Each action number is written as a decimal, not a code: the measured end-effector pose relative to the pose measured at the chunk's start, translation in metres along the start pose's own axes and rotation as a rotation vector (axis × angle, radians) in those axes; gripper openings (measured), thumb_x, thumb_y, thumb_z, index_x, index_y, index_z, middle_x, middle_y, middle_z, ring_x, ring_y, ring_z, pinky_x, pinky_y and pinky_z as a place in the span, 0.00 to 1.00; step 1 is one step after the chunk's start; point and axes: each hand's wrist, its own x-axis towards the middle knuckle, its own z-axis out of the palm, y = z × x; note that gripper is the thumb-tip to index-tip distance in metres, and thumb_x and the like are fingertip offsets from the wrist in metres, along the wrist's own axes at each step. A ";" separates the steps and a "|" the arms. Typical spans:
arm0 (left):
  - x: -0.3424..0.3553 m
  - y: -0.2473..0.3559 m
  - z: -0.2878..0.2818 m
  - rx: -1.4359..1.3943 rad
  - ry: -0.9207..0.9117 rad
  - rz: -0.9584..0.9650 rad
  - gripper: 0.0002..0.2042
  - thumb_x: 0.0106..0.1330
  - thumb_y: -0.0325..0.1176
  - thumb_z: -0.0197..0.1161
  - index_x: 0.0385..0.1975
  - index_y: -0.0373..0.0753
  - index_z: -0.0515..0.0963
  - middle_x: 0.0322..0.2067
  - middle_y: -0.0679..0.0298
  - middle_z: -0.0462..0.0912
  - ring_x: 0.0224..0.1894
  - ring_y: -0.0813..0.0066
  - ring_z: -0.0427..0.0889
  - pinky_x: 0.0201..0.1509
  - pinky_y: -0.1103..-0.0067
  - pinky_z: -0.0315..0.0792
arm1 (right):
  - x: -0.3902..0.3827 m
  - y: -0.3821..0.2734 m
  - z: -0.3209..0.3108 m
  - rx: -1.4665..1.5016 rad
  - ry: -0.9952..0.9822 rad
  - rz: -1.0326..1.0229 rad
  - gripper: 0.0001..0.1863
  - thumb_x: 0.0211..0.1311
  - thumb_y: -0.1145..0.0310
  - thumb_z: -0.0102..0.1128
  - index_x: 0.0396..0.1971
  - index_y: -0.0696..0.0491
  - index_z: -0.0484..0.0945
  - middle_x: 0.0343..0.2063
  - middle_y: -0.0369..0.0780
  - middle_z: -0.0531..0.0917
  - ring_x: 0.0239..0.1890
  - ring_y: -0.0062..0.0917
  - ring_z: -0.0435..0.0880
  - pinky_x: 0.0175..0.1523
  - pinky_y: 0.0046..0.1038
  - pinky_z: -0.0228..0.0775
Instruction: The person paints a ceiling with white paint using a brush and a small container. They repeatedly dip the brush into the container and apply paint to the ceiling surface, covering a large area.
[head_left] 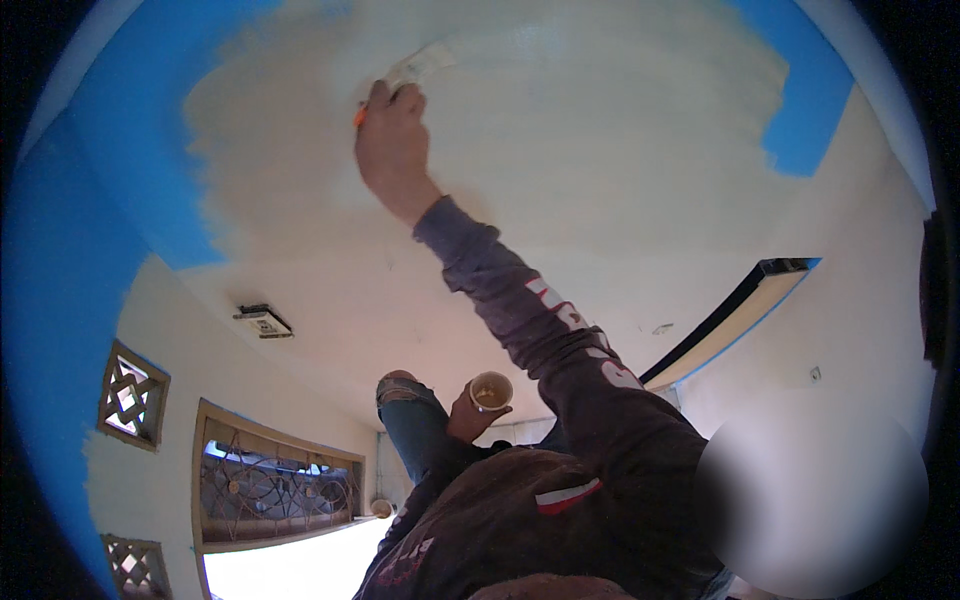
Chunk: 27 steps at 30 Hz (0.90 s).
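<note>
My right hand point(392, 150) is raised against a large painted surface, its fingers closed around a paintbrush point(425, 62). A bit of orange handle shows beside the fingers, and the pale brush head lies against the surface. Whitish paint point(600, 120) covers the middle of that surface, with bright blue point(150, 130) at its left and upper right, along uneven edges. Down by my knee, my left hand point(467, 418) is wrapped round a small pale cup point(491, 391) with some light-coloured stuff inside. The cup's mouth faces up, and it is apart from the surface.
At the left are a framed window with a curled metal grille point(280, 485) and two lattice vents point(134, 395). A rectangular fixture point(264, 321) sits on the surface. On the right a long dark-edged recess point(740, 310) runs slantwise. A small wall plate point(815, 374) is farther right.
</note>
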 end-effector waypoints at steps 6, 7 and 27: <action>-0.003 0.008 0.002 0.042 0.030 -0.075 0.40 0.45 0.46 0.83 0.57 0.35 0.71 0.50 0.52 0.82 0.54 0.60 0.82 0.57 0.67 0.77 | -0.007 -0.042 0.023 0.256 -0.048 -0.136 0.20 0.62 0.74 0.59 0.52 0.63 0.70 0.45 0.57 0.70 0.49 0.48 0.75 0.50 0.36 0.78; -0.002 0.011 0.002 0.067 0.036 -0.089 0.40 0.45 0.46 0.83 0.57 0.35 0.71 0.50 0.52 0.82 0.54 0.60 0.82 0.57 0.67 0.77 | -0.006 -0.042 0.023 0.337 -0.055 -0.146 0.19 0.62 0.74 0.59 0.51 0.63 0.70 0.45 0.57 0.70 0.49 0.48 0.75 0.50 0.37 0.77; 0.001 0.001 0.000 -0.001 -0.054 -0.048 0.39 0.46 0.45 0.83 0.57 0.35 0.71 0.50 0.53 0.83 0.54 0.61 0.82 0.58 0.68 0.77 | -0.013 0.119 -0.072 -0.038 0.331 0.146 0.16 0.63 0.73 0.58 0.51 0.52 0.75 0.45 0.50 0.72 0.47 0.46 0.76 0.46 0.41 0.76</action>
